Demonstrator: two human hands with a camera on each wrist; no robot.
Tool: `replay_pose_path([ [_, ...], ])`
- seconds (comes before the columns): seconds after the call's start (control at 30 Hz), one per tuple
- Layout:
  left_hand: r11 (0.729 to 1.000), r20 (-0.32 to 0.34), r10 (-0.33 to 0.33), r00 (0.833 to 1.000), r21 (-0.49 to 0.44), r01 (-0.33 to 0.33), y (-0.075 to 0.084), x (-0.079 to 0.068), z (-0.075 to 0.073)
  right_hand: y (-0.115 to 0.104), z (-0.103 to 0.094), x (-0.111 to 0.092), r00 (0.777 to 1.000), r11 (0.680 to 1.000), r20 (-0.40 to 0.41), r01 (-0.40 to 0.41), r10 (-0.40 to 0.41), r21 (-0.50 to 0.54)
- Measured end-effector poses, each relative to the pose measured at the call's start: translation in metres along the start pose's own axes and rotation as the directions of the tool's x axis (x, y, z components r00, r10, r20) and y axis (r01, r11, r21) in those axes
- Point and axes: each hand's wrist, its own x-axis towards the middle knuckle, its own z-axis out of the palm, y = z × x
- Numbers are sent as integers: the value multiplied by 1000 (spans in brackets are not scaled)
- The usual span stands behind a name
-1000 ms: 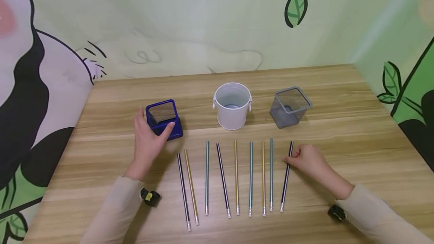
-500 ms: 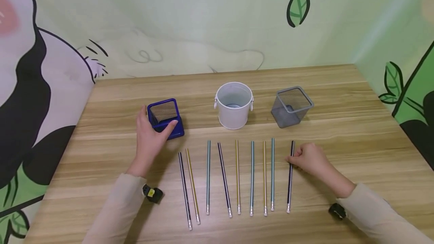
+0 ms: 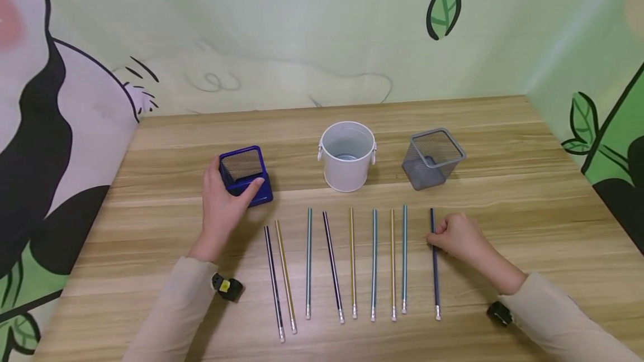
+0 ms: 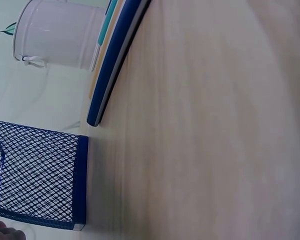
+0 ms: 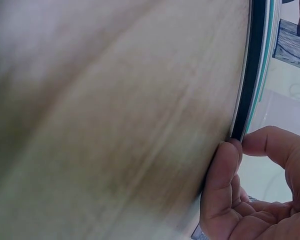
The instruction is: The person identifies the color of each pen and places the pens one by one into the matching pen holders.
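Note:
My left hand (image 3: 223, 211) grips a blue mesh pencil holder (image 3: 264, 193), fingers along its left side and thumb at its front right. That holder (image 4: 40, 175) fills the lower left of the left wrist view. With thumb and index finger, my right hand (image 3: 460, 236) pinches a dark blue pencil (image 3: 435, 278) near its upper end. This pencil is the rightmost in a row, its white eraser end pointing toward me. In the right wrist view the fingertips (image 5: 225, 155) close on the pencil (image 5: 250, 75) close over the table.
Several more pencils lie to its left: teal (image 3: 405, 256), gold (image 3: 393, 261) and dark blue (image 3: 333, 267). Behind them stand a white bucket (image 3: 345, 175) with side handles and a grey mesh holder (image 3: 427, 175). A painted wall (image 3: 282, 32) borders the wooden table (image 3: 151, 183) at the back.
The eraser end of the pinched pencil has swung to the right, so it now lies more in line with the row. My left hand stays on the blue holder.

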Motion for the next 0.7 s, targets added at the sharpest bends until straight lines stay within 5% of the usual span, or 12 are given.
replay_pose_path([
  [0.5,995,2,-62,998,-74,62,-2,-2,-1,1,5,0,1000,998,3,28,-28,54],
  [0.7,996,15,-64,998,-65,65,2,0,2,2,-1,-2,999,990,32,-45,41,135],
])
